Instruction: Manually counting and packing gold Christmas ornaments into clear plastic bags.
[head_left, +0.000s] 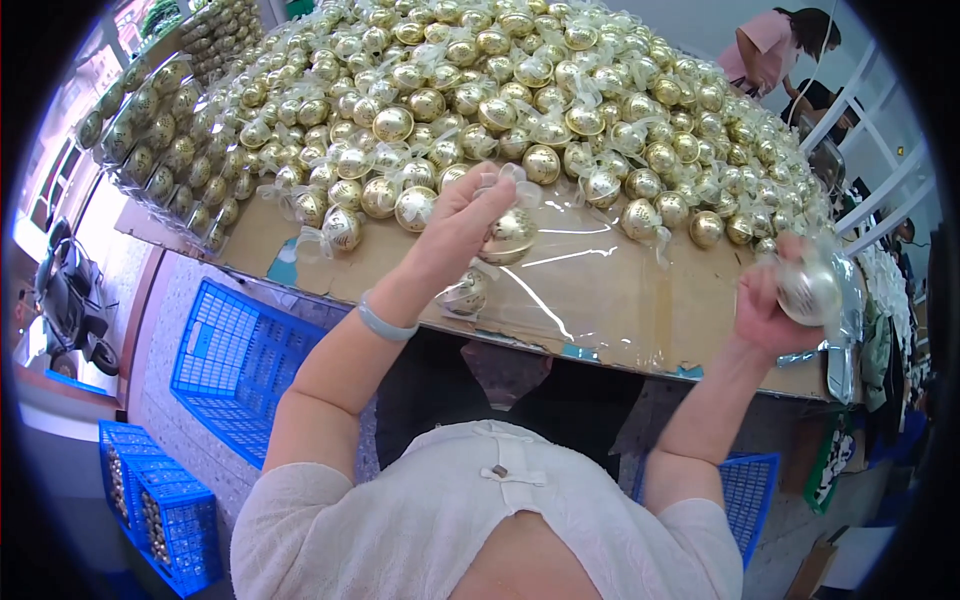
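- Fingers (488, 208) of the left hand (460, 225) are pinched together at the ribbon (520, 182) of a gold ball (512, 238); those of the right hand (766, 318) are curled against a second ball (810, 291), which is blurred, so I cannot tell how firm is this hold.
- Tabletop (690, 290) carries the work; clear film (575, 255) lies on its near part.
- Heap (480, 75) covers the far part of the tabletop and spreads toward its right edge. These balls are loose, many with ribbon, so I judge that most of them are left to handle.
- Bags (165, 135) of balls stand along the left edge of the tabletop; this portion, I think, is done already.
- Crate (245, 350), blue, stands on the floor below the near edge.
- Forearms: the left one reaches forward across the near edge, left of its middle; the right one is bent and raised, by the near right corner.
- Gold ball is under the left fingers, above the tabletop; second ball is near the right corner.
- Third ball (463, 294) lies at the near edge, below the left hand.
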